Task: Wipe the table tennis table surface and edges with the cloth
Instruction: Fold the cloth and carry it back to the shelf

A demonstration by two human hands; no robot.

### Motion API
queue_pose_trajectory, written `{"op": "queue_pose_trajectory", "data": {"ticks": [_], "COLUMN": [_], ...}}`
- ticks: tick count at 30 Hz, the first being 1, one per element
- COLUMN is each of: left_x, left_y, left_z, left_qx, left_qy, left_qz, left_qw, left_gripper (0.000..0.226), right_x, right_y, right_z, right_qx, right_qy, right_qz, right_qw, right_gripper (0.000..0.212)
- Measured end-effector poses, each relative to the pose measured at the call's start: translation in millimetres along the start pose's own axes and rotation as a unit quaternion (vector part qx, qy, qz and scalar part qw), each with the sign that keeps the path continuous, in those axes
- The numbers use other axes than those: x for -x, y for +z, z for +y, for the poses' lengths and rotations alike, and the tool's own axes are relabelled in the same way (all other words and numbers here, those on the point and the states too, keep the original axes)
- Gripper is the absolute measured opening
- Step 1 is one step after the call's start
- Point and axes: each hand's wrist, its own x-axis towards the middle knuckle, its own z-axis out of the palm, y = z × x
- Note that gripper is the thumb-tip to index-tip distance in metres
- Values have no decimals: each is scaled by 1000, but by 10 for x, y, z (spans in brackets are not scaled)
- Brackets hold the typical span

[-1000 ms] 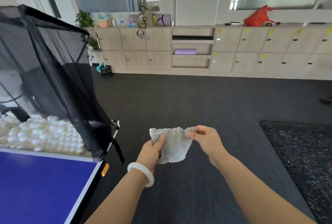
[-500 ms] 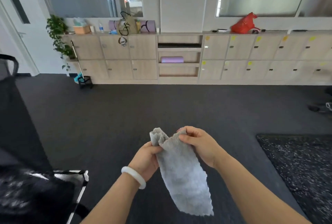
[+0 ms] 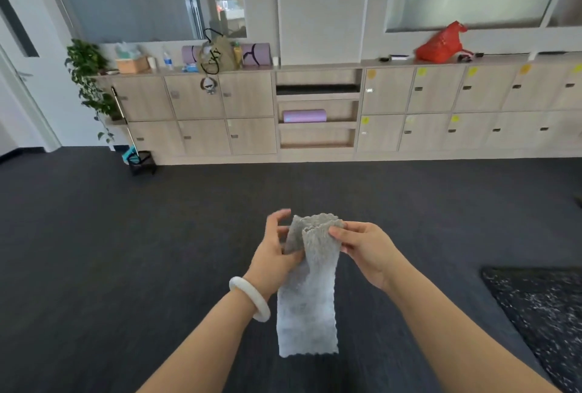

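We are seeing the left hand (image 3: 274, 254) blurring at its fingertips, both forearms (image 3: 217, 339) running off the bottom edge, the speckled mat (image 3: 541, 314) off the right.

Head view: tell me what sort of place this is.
Likely a gym or recreation room: a wall of small sticker-marked lockers, a rolled purple yoga mat on an open shelf, and a speckled rubber floor mat on the right.
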Motion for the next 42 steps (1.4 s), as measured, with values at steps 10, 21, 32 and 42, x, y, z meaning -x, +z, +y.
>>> {"op": "queue_pose_trajectory", "data": {"ticks": [10, 21, 32, 42], "left_x": [-2616, -5298, -8120, -10372], "left_y": [19, -420, -1133, -1327], "left_z": [190, 493, 274, -339], "left_qx": [-340, -332, -75, 133], "left_qy": [108, 101, 83, -45], "left_qz": [-82, -4, 37, -121], "left_qw": [931, 938, 993, 983], "left_gripper": [31, 20, 44, 83], "right_x": [-2267, -4800, -7681, -10226], "right_y": [-882, -1581, -1469, -1684], "right_z": [-921, -1305, -1893, -2137], "right_qx": [203, 199, 171, -181], "right_qy": [-74, -137, -165, -52], "right_qz": [-29, 104, 129, 84], "right_qw": [976, 965, 963, 978], "right_gripper": [16, 30, 25, 28]}}
